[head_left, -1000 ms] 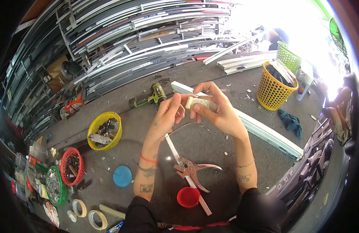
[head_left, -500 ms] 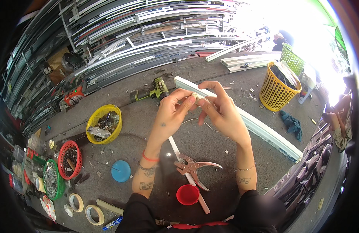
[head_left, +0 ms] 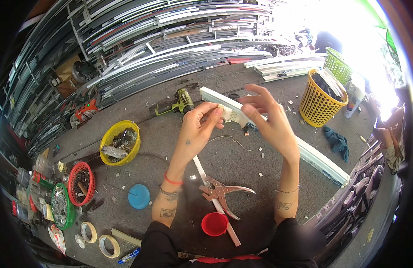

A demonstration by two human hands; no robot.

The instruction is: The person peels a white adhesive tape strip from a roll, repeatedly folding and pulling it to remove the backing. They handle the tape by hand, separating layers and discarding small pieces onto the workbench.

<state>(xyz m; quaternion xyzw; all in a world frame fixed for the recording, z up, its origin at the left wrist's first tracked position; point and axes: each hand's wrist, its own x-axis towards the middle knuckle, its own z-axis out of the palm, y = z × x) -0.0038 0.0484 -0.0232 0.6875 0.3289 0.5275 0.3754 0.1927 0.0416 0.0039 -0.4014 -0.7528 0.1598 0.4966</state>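
My left hand pinches a small cream-white piece between thumb and forefinger; its exact kind is too small to tell. My right hand is just to the right, fingers spread and apart from that piece. Behind both hands, a long white profile lies slantwise across the bench, partly hidden by the right hand. A green-and-black cordless drill lies beyond my left hand. Below my hands, pliers-like cutters with reddish handles rest across a thin white strip, beside a red cup.
At left are a yellow basket of small parts, a red basket, a green basket, a blue round disc and tape rolls. A yellow perforated bin and a dark cloth are at right. Racks of metal profiles fill the back.
My right hand has let go of the small piece and moved right, its fingers opening. The left hand stays nearly in place, still pinching the piece.
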